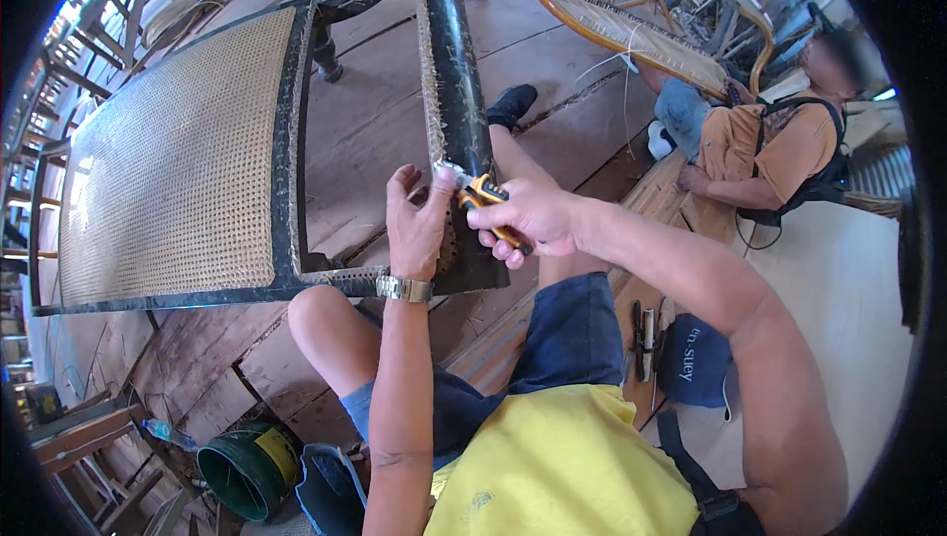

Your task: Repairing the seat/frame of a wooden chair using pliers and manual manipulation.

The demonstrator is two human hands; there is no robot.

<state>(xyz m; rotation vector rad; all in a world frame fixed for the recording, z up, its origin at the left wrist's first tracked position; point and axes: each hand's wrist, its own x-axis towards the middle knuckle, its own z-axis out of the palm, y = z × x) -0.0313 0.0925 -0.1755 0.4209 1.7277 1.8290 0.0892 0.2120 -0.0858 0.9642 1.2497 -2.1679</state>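
A pair of yellow-and-black pliers is gripped in my right hand, fingers wrapped round the handles. Its metal jaws meet the inner edge of a black wooden seat frame, where cut cane ends bristle along the rail. Close beside the jaws is my left hand, its thumb raised toward them and its fingers apart; I see nothing held in it. The frame's near section has no cane panel, and floorboards show through. To the left, the same piece carries a woven cane panel.
A person sits at the right by a bent-rattan chair. Dark-handled tools and a navy cap lie beside my right thigh. A green bucket stands at lower left, near a wooden stool.
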